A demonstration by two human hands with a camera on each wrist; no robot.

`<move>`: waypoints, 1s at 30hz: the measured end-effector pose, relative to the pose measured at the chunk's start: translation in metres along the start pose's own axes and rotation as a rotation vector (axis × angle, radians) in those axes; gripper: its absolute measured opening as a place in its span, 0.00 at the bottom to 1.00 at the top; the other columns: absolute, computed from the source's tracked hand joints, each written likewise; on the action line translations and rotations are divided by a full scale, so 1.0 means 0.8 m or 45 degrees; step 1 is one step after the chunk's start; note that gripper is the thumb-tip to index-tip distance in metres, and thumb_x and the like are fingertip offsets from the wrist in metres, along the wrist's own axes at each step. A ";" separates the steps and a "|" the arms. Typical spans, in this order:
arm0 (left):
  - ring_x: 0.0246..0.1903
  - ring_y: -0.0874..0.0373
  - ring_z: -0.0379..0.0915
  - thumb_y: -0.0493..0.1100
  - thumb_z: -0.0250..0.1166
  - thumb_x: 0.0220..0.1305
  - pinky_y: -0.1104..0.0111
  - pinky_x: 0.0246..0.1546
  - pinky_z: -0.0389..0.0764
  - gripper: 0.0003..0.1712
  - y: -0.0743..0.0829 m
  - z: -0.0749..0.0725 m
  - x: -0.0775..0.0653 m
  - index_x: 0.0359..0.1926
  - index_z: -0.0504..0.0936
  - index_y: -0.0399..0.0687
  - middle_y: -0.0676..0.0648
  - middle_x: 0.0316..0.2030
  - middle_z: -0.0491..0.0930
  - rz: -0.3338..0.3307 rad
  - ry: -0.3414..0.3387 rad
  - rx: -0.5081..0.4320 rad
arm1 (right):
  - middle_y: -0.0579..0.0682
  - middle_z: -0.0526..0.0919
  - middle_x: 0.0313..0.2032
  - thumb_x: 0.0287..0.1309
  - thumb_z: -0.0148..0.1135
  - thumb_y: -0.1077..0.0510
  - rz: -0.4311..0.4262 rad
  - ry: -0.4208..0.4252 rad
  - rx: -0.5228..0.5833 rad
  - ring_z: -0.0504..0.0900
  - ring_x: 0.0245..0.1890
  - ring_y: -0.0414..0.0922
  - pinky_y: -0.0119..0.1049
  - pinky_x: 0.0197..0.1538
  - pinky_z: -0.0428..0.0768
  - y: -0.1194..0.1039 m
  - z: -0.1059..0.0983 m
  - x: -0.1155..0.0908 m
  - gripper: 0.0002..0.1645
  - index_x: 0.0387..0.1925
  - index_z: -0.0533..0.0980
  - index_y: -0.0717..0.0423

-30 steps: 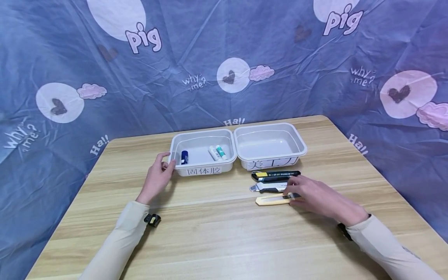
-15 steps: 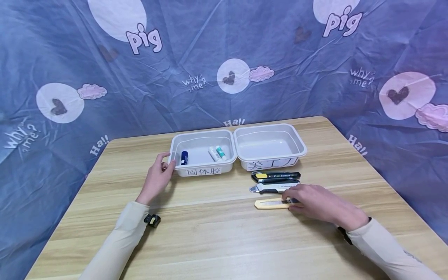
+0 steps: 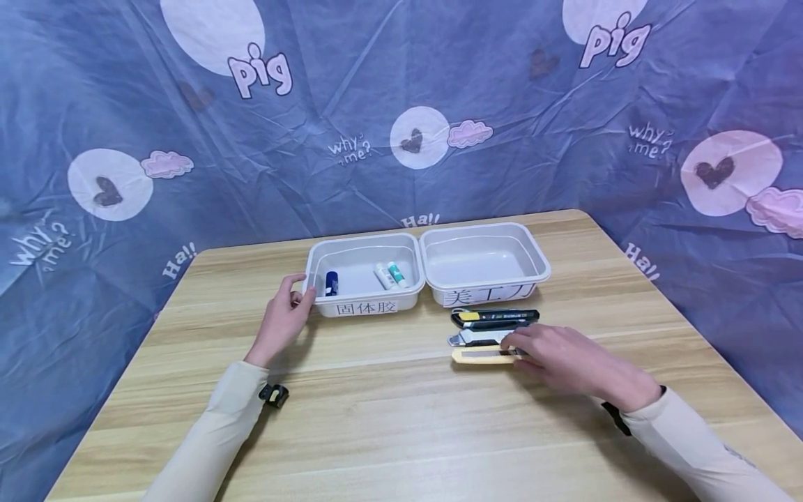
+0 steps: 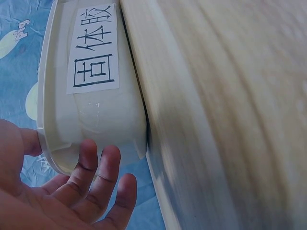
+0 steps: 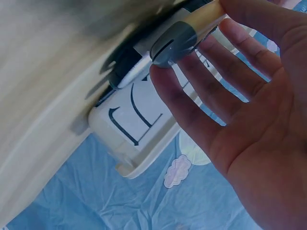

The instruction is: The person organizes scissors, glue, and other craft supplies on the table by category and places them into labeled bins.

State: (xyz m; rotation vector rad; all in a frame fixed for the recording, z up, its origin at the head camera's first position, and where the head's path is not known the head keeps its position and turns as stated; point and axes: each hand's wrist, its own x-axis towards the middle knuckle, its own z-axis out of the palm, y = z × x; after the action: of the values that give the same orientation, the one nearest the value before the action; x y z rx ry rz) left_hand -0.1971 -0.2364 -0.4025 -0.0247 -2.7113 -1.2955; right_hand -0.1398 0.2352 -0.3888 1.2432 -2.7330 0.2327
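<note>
My left hand (image 3: 285, 321) holds the near left corner of a pale plastic bin (image 3: 359, 268); in the left wrist view its thumb and fingers lie around the rim. This bin's label (image 4: 93, 50) bears Chinese characters. My right hand (image 3: 564, 357) pinches a yellow utility knife (image 3: 482, 357) by its right end, thumb on one side and fingertips on the other. In the right wrist view the knife's grey end (image 5: 173, 47) shows between them. Just beyond lies a silver utility knife (image 3: 479, 338), then a black one with a yellow slider (image 3: 498, 318), all roughly parallel.
A second pale bin (image 3: 483, 263), also labelled, stands against the first one's right side, with nothing inside. The left bin holds a dark blue glue stick (image 3: 331, 284), a white one (image 3: 385, 276) and a green-and-white one (image 3: 397, 274). A blue printed cloth (image 3: 282, 174) hangs behind the table.
My right hand drew the yellow knife slightly nearer to me, then moved it back beside the silver knife and a little left. My left hand stays at the bin's corner.
</note>
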 end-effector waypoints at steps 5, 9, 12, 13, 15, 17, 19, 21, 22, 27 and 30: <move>0.29 0.56 0.74 0.51 0.53 0.79 0.66 0.34 0.73 0.28 0.000 0.000 0.000 0.72 0.64 0.42 0.36 0.35 0.82 -0.005 -0.009 -0.001 | 0.42 0.85 0.39 0.56 0.74 0.61 -0.030 0.030 -0.040 0.84 0.37 0.42 0.41 0.36 0.84 0.000 -0.006 0.005 0.17 0.46 0.81 0.47; 0.29 0.56 0.74 0.50 0.53 0.79 0.66 0.33 0.73 0.28 0.001 -0.001 0.000 0.72 0.64 0.42 0.36 0.35 0.82 -0.005 -0.009 -0.003 | 0.42 0.85 0.40 0.56 0.73 0.62 -0.039 0.052 -0.043 0.84 0.37 0.41 0.41 0.37 0.84 0.003 -0.012 0.010 0.17 0.47 0.81 0.48; 0.29 0.56 0.74 0.50 0.53 0.79 0.66 0.33 0.73 0.28 0.001 -0.001 0.000 0.72 0.64 0.42 0.36 0.35 0.82 -0.007 -0.006 0.002 | 0.43 0.86 0.41 0.56 0.74 0.62 -0.025 0.069 -0.037 0.85 0.38 0.42 0.41 0.38 0.85 0.006 -0.019 0.014 0.17 0.48 0.82 0.48; 0.29 0.56 0.74 0.50 0.53 0.79 0.66 0.33 0.73 0.28 0.001 -0.001 0.000 0.72 0.64 0.42 0.36 0.35 0.82 -0.008 -0.004 0.003 | 0.43 0.86 0.42 0.56 0.74 0.62 -0.017 0.077 -0.037 0.85 0.38 0.42 0.42 0.38 0.85 0.008 -0.022 0.015 0.17 0.48 0.82 0.48; 0.29 0.56 0.74 0.50 0.53 0.79 0.65 0.34 0.73 0.28 0.001 -0.001 0.000 0.72 0.64 0.42 0.37 0.35 0.82 -0.011 -0.003 0.004 | 0.43 0.86 0.41 0.55 0.74 0.63 -0.003 0.102 -0.042 0.85 0.37 0.42 0.42 0.37 0.84 0.010 -0.028 0.017 0.18 0.47 0.81 0.48; 0.29 0.56 0.74 0.50 0.53 0.79 0.65 0.34 0.73 0.28 0.001 -0.001 0.000 0.72 0.64 0.43 0.38 0.34 0.82 -0.010 -0.004 0.004 | 0.44 0.86 0.40 0.54 0.75 0.63 -0.002 0.134 -0.053 0.85 0.37 0.43 0.42 0.36 0.84 0.013 -0.033 0.019 0.18 0.47 0.81 0.48; 0.29 0.57 0.74 0.50 0.53 0.79 0.65 0.34 0.73 0.28 0.000 0.000 0.000 0.72 0.64 0.43 0.38 0.34 0.82 -0.005 0.000 0.002 | 0.44 0.86 0.40 0.54 0.75 0.63 -0.010 0.161 -0.062 0.85 0.37 0.43 0.43 0.37 0.84 0.016 -0.038 0.021 0.19 0.47 0.81 0.49; 0.29 0.57 0.74 0.50 0.54 0.79 0.66 0.34 0.73 0.28 -0.001 0.001 0.001 0.72 0.65 0.42 0.38 0.34 0.82 0.003 0.008 0.003 | 0.44 0.86 0.41 0.55 0.74 0.63 -0.023 0.183 -0.071 0.85 0.38 0.43 0.43 0.37 0.84 0.017 -0.044 0.023 0.18 0.47 0.81 0.50; 0.29 0.58 0.74 0.50 0.54 0.79 0.66 0.34 0.73 0.28 -0.002 0.001 0.001 0.72 0.65 0.42 0.38 0.33 0.82 0.007 0.012 0.003 | 0.45 0.86 0.41 0.55 0.74 0.63 -0.030 0.192 -0.073 0.85 0.39 0.44 0.43 0.38 0.84 0.018 -0.046 0.024 0.18 0.48 0.81 0.51; 0.29 0.58 0.74 0.50 0.54 0.79 0.67 0.33 0.73 0.28 -0.003 0.002 0.002 0.72 0.65 0.41 0.37 0.33 0.82 0.013 0.024 0.000 | 0.47 0.86 0.43 0.57 0.73 0.63 -0.020 0.203 -0.052 0.86 0.41 0.44 0.45 0.41 0.84 0.021 -0.058 0.028 0.18 0.50 0.81 0.53; 0.29 0.57 0.74 0.51 0.53 0.79 0.67 0.32 0.73 0.29 -0.002 0.001 0.002 0.72 0.65 0.41 0.37 0.33 0.82 0.012 0.020 0.000 | 0.47 0.87 0.44 0.59 0.72 0.63 -0.001 0.202 -0.044 0.86 0.42 0.45 0.46 0.42 0.84 0.022 -0.062 0.030 0.18 0.51 0.81 0.53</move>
State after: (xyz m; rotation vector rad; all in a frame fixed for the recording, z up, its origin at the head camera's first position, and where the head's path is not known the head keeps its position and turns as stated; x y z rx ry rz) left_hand -0.1990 -0.2367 -0.4044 -0.0274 -2.6947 -1.2873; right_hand -0.1658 0.2386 -0.3370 1.1643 -2.5905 0.2711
